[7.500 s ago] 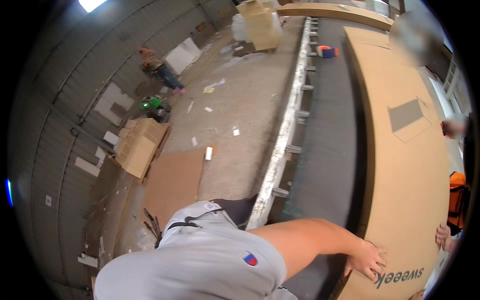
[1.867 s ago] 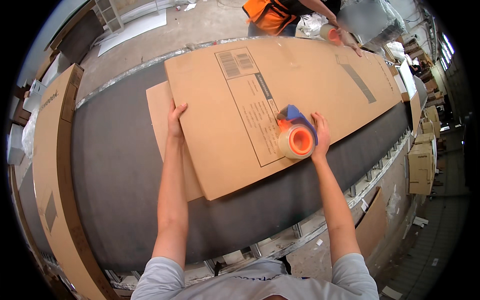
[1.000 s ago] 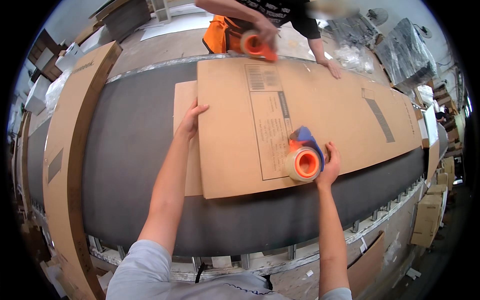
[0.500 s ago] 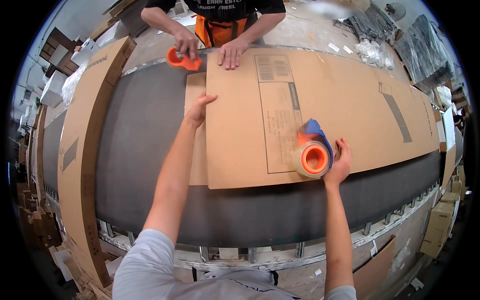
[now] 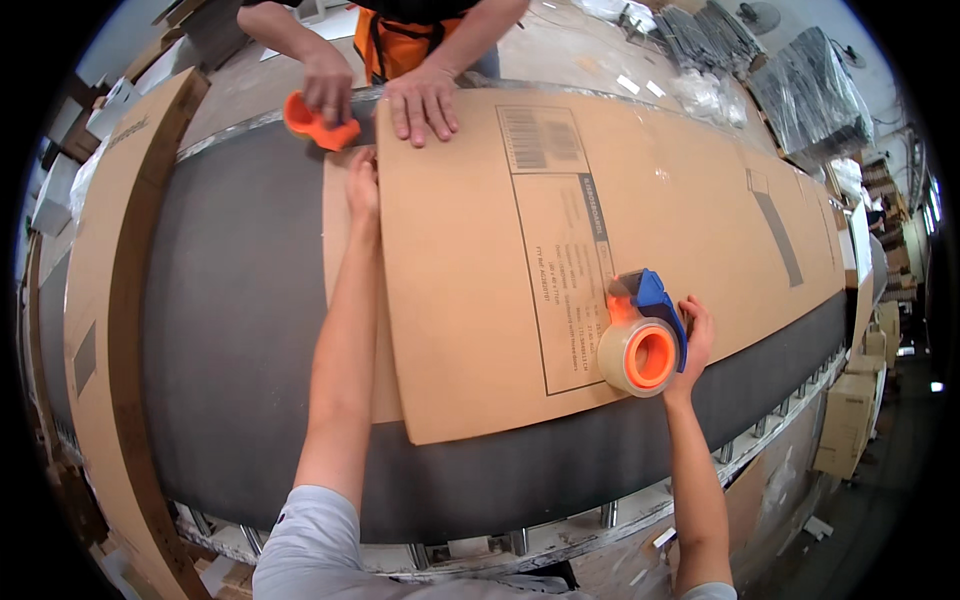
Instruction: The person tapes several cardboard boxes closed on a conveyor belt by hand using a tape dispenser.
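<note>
A large flat cardboard box [image 5: 450,260] lies on the dark conveyor belt, with a lower cardboard flap [image 5: 345,250] sticking out at its left end. My left hand [image 5: 364,188] reaches over that flap and grips the box's left end near the far corner, its fingertips partly hidden. In my right hand [image 5: 697,340] is a tape dispenser [image 5: 655,345], with a blue and orange frame and a roll of clear tape, held over the box's near edge. Across the belt, a co-worker's hand [image 5: 422,105] presses on the far left corner; their other hand holds an orange tape dispenser [image 5: 318,125].
Another long cardboard box [image 5: 125,250] stands on edge across the belt at the left. Metal rollers [image 5: 518,541] line the belt's near side. Plastic-wrapped stacks [image 5: 812,95] and a fan stand at the far right, and cartons [image 5: 845,425] are piled at the right.
My left hand has slid away from me along the box's left end, toward the far corner. The box has turned slightly, its near left corner closer to me. My right hand keeps the dispenser.
</note>
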`<state>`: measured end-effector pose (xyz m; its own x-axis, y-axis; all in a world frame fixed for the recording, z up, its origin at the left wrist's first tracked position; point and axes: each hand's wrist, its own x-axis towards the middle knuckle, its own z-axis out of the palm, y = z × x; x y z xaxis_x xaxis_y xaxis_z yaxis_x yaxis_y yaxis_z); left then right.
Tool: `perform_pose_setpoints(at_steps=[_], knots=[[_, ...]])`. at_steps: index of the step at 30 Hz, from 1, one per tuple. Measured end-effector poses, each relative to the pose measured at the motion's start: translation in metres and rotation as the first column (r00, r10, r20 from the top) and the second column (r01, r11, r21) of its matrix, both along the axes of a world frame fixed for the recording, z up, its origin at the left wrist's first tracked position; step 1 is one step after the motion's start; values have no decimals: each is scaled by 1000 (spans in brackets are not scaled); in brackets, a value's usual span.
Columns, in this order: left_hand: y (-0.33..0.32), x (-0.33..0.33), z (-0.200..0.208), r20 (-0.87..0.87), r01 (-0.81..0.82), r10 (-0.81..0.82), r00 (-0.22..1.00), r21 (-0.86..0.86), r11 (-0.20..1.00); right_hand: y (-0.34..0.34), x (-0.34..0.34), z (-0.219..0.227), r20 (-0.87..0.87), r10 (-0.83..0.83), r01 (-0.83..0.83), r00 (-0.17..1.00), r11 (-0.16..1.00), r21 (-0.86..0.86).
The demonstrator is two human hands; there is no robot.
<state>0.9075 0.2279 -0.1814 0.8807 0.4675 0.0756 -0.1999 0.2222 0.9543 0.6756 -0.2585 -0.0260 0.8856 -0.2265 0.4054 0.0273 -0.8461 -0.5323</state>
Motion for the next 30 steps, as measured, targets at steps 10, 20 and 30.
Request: perform_pose_setpoints(at_steps=[10,20,30], knots=[[52,80,16,96,179,-204,974,224,958,2,6,-9,54,80,-72,995,988,-139],[51,9,4,81,286,-303,949,178,942,-28,-51,-15,223,46,-78,974,987,137],[-29,-218,47,45,254,-265,963,180,950,-158,-150,1,393,120,-158,912,985,66]])
